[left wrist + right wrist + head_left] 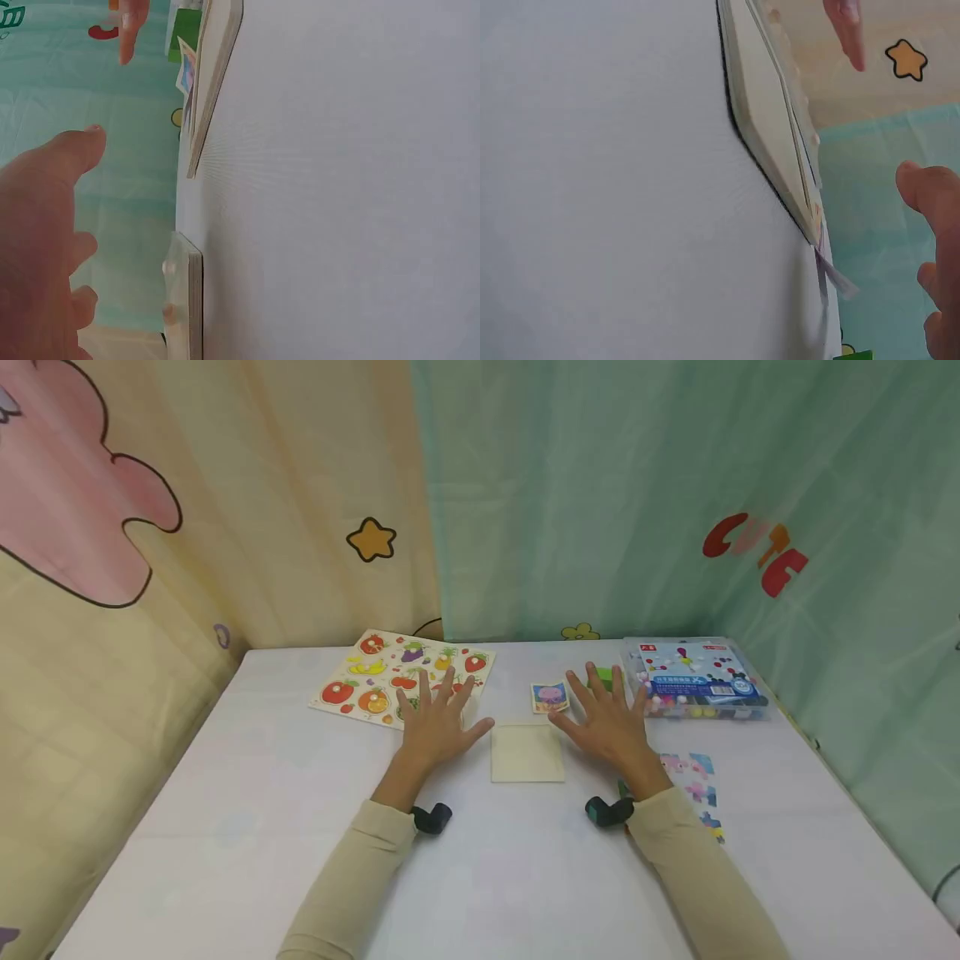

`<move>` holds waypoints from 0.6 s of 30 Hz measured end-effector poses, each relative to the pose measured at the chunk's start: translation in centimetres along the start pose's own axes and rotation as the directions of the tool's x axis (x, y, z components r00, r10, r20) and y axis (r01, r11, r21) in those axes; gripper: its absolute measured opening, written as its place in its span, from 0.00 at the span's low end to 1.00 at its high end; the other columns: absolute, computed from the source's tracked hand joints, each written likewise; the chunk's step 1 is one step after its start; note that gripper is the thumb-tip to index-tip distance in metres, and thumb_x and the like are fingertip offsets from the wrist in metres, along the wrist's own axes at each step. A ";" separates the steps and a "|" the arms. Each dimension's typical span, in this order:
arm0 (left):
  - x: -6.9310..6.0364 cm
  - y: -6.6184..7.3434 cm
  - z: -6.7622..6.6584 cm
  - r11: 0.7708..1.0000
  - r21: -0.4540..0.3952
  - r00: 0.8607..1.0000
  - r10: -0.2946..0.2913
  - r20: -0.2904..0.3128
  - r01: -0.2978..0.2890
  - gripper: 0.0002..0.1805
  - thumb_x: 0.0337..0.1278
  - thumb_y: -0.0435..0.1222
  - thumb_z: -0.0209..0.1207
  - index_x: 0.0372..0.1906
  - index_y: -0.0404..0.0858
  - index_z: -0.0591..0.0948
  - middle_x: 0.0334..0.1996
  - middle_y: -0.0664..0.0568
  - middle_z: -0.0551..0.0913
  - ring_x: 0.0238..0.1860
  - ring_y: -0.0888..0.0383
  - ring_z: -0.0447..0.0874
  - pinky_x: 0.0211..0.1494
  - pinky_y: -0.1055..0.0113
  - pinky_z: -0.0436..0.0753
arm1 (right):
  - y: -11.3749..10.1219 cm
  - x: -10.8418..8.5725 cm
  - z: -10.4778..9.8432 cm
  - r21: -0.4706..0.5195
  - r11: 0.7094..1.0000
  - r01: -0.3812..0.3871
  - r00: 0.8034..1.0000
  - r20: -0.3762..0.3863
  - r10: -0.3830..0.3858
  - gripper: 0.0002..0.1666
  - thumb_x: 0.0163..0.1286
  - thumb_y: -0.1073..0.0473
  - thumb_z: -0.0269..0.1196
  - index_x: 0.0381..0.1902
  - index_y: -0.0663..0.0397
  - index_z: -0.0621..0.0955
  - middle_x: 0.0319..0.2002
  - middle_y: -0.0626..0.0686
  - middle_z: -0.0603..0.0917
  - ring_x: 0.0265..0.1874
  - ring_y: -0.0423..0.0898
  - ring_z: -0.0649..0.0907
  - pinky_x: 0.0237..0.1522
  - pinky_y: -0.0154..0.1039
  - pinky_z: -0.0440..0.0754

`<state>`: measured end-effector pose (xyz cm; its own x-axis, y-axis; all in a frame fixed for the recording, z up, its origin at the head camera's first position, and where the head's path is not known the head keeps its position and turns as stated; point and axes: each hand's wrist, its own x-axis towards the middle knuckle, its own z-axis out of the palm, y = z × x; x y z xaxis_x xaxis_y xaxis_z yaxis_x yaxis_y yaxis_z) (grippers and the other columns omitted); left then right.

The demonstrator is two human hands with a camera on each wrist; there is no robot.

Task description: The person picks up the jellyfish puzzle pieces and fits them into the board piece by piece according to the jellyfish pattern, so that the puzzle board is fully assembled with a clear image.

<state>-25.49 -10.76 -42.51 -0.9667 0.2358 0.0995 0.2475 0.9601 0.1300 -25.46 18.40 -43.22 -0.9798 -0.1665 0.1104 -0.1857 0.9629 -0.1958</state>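
My left hand [437, 727], fingers spread and holding nothing, hovers by the near right part of a fruit picture board [352, 681]. With its fingers spread too, my right hand [609, 727] is empty and partly hides a green object [604, 677]. Between the hands lies a pale square board [527, 754], also seen edge-on in the left wrist view [217, 75] and the right wrist view [761, 97]. Just behind it is a small picture card [550, 697]. Both wrist views show the hands raised above the table surface.
A clear plastic box [697, 681] with a blue label and colourful pieces stands at the back right. A sheet of pink and blue pictures [697, 785] lies partly under my right forearm. Curtains [570, 502] hang behind the white table [225, 860].
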 end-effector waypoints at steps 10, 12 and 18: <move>-3.5 1.4 -0.4 0.958 -0.137 0.934 0.277 0.226 -0.252 0.44 0.61 0.62 0.62 0.77 0.46 0.66 0.76 0.49 0.63 0.76 0.41 0.56 0.73 0.38 0.54 | 3.3 -6.9 -1.9 0.002 0.995 0.095 0.988 0.123 -0.095 0.47 0.72 0.30 0.56 0.79 0.47 0.63 0.79 0.61 0.55 0.77 0.67 0.47 0.63 0.77 0.29; -4.0 1.2 -0.3 0.940 -0.147 0.917 0.335 0.218 -0.308 0.42 0.60 0.58 0.65 0.75 0.45 0.69 0.74 0.50 0.67 0.75 0.43 0.59 0.74 0.43 0.58 | 4.6 -8.3 -2.3 0.087 0.991 0.104 0.982 0.148 -0.116 0.41 0.74 0.36 0.58 0.76 0.51 0.67 0.76 0.63 0.61 0.75 0.68 0.53 0.63 0.78 0.30; -4.3 0.3 0.4 0.904 -0.185 0.906 0.408 0.113 -0.385 0.36 0.61 0.52 0.68 0.70 0.41 0.75 0.69 0.50 0.74 0.70 0.46 0.67 0.70 0.51 0.67 | 7.3 -9.9 -2.6 0.301 0.944 0.135 0.968 0.166 -0.191 0.29 0.78 0.52 0.58 0.72 0.57 0.72 0.72 0.63 0.68 0.73 0.66 0.62 0.63 0.79 0.33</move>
<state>-21.29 -11.41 -43.28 -0.7820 0.6225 0.0321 0.6076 0.7498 0.2618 -16.94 27.64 -43.20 -0.9248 -0.3801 -0.0174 -0.3294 0.8226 -0.4635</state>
